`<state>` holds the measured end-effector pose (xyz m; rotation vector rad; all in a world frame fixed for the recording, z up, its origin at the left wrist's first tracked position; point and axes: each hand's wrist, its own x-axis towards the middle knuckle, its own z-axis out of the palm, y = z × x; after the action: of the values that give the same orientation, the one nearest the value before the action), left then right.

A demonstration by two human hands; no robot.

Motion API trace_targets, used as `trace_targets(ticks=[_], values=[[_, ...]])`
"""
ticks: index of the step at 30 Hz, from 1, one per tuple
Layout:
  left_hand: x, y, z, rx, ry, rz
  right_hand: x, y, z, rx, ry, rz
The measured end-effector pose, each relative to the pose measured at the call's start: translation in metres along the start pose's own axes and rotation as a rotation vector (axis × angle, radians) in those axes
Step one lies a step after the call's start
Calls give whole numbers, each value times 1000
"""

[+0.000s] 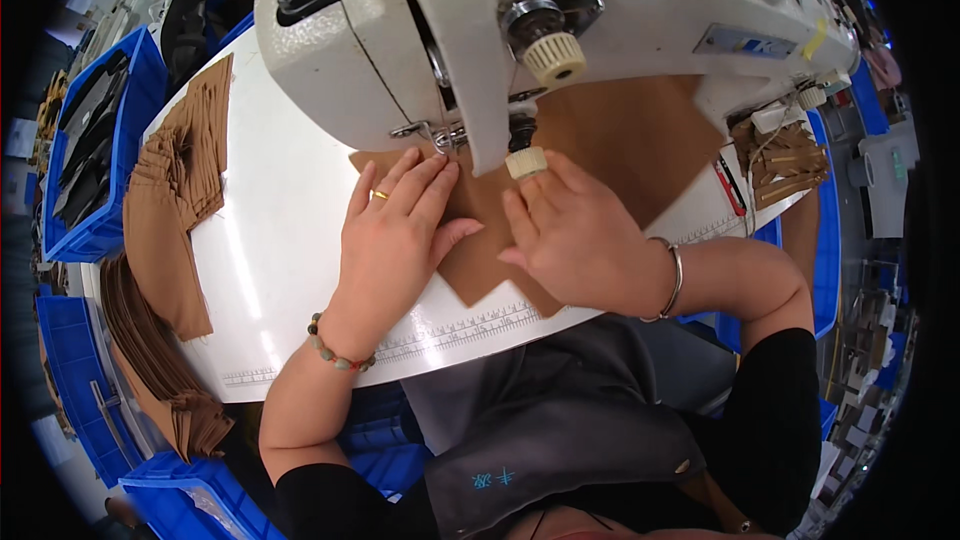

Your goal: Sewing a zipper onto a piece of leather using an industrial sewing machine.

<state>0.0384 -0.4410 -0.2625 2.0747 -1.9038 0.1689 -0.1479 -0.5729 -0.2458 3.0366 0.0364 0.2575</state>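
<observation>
A white sewing machine (640, 10) stands over the table, its presser foot and needle area just beyond my left fingertips. Under it lies a brown fabric piece (630, 130) with a notched near edge. My left hand (395, 230) rests flat on the left part of this cloth, fingers stretched forward and thumb out to the side. Palm down, my right hand (580, 235) presses on the fabric to the right, below a cream knob (527, 162). Its fingers point forward, with the tips partly hidden. Neither hand grips anything that I can see.
Stacked brown fabric pieces (160, 205) lie on the white table (265, 270) at left, with more hanging over its edge. A blue bin (140, 90) of dark pieces stands beyond. At right are a red-and-black tool (729, 187) and bundled brown strips (785, 165). A ruler scale (450, 332) runs along the near edge.
</observation>
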Motion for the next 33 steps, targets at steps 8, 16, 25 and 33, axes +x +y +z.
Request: trace_targets(ticks=[8,16,25,33], values=[[-2,3,-1,-26,-43,4,-6,-5,5,29,150,-77],[-1,9,-1,-28,-52,-5,11,36,23,266,190,71],[4,8,-3,-49,-63,-1,11,32,28,220,235,75],[8,4,0,61,-47,6,17,41,31,218,205,81]])
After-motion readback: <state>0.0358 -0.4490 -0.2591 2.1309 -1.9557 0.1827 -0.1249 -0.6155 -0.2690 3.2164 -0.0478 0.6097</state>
